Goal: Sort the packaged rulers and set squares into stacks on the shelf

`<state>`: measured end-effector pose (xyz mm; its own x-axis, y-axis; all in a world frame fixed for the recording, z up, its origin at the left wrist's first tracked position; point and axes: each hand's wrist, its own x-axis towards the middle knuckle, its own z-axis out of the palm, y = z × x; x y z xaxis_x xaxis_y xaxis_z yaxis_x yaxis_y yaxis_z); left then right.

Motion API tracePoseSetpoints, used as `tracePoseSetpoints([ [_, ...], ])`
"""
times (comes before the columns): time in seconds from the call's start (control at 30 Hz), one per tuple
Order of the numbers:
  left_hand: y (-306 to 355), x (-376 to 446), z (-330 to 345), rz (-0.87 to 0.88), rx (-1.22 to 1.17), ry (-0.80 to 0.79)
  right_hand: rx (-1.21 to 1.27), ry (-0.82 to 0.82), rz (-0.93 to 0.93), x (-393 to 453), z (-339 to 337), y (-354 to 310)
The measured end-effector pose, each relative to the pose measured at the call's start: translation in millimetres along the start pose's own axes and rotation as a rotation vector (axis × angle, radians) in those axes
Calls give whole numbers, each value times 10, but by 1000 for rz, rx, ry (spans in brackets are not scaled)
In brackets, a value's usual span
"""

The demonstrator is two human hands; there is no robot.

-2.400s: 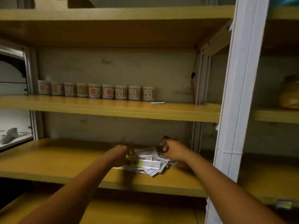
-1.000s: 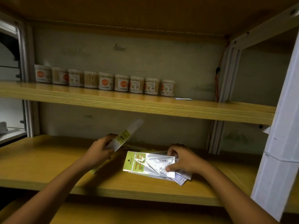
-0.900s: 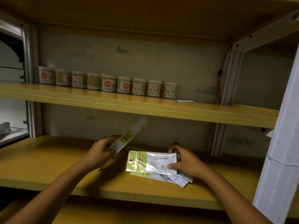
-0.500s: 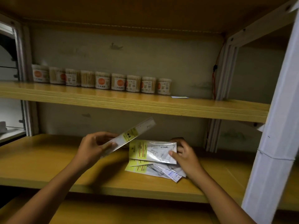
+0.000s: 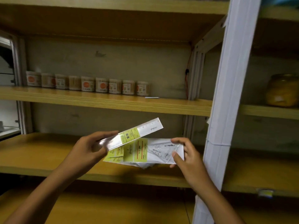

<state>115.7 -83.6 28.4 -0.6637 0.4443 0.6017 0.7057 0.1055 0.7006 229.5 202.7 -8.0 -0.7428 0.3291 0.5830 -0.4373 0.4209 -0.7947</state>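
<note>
Left hand (image 5: pixel 87 149) is pinching clear-sleeved, green-labelled ruler (image 5: pixel 137 134); right hand (image 5: pixel 186 156) is gripping fanned set-square pkts (image 5: pixel 145 152). Risk: slick sleeves sliding out, lower pkts dropping.

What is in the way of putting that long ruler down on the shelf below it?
Nothing visible. The left hand holds the ruler up over the shelf, whose board to the left of it shows bare wood. The set-square packs, held by the right hand, sit just right of the ruler.

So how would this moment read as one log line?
left hand: holds packaged ruler | right hand: holds set square packs | above shelf
</note>
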Motion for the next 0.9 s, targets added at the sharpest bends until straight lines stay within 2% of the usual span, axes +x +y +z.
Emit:
tracePoseSetpoints([
  [0.1,403,-205,269,-21,-45,-71,-10,-3,22,-274,-454,-141],
  [0.3,1049,-481,1055,-78,-215,64,12,35,45,-784,-1502,-368],
  [0.43,1286,-541,1654,-68,-279,92,-14,93,89,-1075,-2079,-377],
  [0.73,1659,-185,2902,92,-97,-60,-76,205,154,-1349,-3200,-190],
  [0.9,1602,160,3493,87,-95,-107,-128,227,175,-1217,-3675,39],
])
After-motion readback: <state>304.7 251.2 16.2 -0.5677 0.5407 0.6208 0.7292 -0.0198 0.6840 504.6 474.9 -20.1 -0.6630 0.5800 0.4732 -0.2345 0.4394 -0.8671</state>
